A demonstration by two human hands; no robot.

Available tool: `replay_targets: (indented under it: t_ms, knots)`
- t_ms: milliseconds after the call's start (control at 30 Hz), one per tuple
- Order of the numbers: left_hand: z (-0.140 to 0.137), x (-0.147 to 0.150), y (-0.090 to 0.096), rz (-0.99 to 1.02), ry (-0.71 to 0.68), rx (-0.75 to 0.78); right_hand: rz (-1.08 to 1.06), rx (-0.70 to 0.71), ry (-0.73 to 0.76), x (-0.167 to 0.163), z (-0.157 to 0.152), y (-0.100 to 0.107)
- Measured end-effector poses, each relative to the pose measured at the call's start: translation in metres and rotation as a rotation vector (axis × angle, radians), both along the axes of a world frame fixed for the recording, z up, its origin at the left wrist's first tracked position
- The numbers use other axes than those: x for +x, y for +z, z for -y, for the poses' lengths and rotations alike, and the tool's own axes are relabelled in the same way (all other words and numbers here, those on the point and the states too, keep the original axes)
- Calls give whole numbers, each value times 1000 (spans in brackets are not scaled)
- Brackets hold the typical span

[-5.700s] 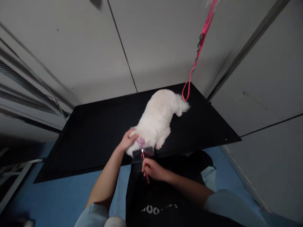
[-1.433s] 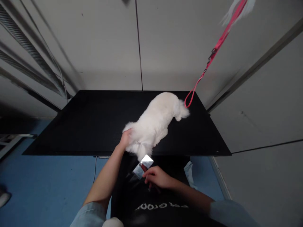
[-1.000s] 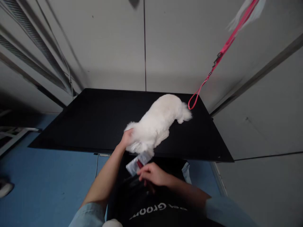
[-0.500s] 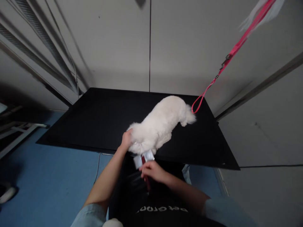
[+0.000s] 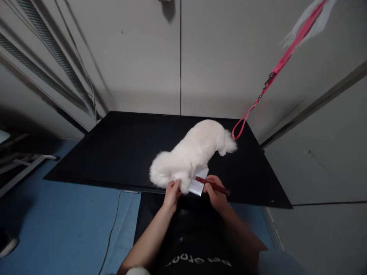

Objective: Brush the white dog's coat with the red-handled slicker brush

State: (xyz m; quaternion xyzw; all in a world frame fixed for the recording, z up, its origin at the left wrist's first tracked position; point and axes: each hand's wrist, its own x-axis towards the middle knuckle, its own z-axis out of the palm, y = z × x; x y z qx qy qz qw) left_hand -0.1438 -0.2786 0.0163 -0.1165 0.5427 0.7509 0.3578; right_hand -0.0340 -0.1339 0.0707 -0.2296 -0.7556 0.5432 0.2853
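A white dog (image 5: 197, 143) lies across the black table (image 5: 120, 149), its fluffy head end at the near left and its tail at the right. My left hand (image 5: 172, 194) is closed with its fingertips on the dog at the near side of the head; whether they pinch fur or a limb I cannot make out. In my right hand (image 5: 216, 193) is a slicker brush (image 5: 198, 185) with a dark red handle. The brush's broad silvery head lies against the fluffy fur by the dog's front leg. The bristles are hidden.
A pink leash (image 5: 275, 74) hangs at the right, its loop close to the dog's tail. Grey ribbed hoses (image 5: 54, 49) run down at the left. A cable (image 5: 113, 225) lies on the blue floor below the table's front edge.
My left hand has moved from the far-left side of the dog's head to its near side. My right hand has carried the slicker brush rightward, turning its handle to point right.
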Motion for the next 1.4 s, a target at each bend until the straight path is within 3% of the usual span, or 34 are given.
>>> replay_targets:
  t_ms: [100,167,200,267,367,467,533,633,700,800,833,967,1033,1133,1167,1333,1400]
  knots:
    - [-12,-14,9,85,-86,17,-35,-66,-16,-22,0,-5]
    - [3,-29,11,-40,-238,-51,-84,-111,-30,-37,1,-9]
    - [16,-38,11,-170,-327,-112,-103,-134,-14,-45,2,-10]
    - [46,-57,13,-517,-472,-419,-98,-184,104,-62,3,-12]
    - [79,-87,21,-1047,-544,-776,-82,-286,234,-83,6,-12]
    - [87,-109,23,-1310,-538,-813,-200,-358,-54,-94,13,-12]
    - [86,-120,16,-1309,-620,-743,-229,-361,-129,-98,22,-14]
    - [86,-134,3,-1262,-753,-645,-145,-368,54,-102,29,-17]
    - [89,-141,-3,-1272,-775,-617,-151,-382,2,-103,27,-17]
    - [91,-149,-5,-1282,-774,-631,-300,-334,-287,-100,22,-15]
    - [92,-151,-6,-1276,-772,-636,-315,-320,-290,-99,23,-15]
    - [90,-156,-9,-1239,-724,-591,-131,-386,53,-103,33,-19]
    - [90,-158,-11,-1200,-679,-550,-133,-396,6,-107,34,-18]
    - [88,-160,-13,-1117,-620,-493,-295,-300,-252,-107,34,-12]
    - [88,-160,-13,-1092,-604,-478,-325,-274,-274,-105,35,-11]
    - [84,-160,-11,-947,-590,-506,-103,-344,86,-104,39,-13]
    - [83,-160,-11,-931,-585,-515,-148,-296,-53,-105,32,-12]
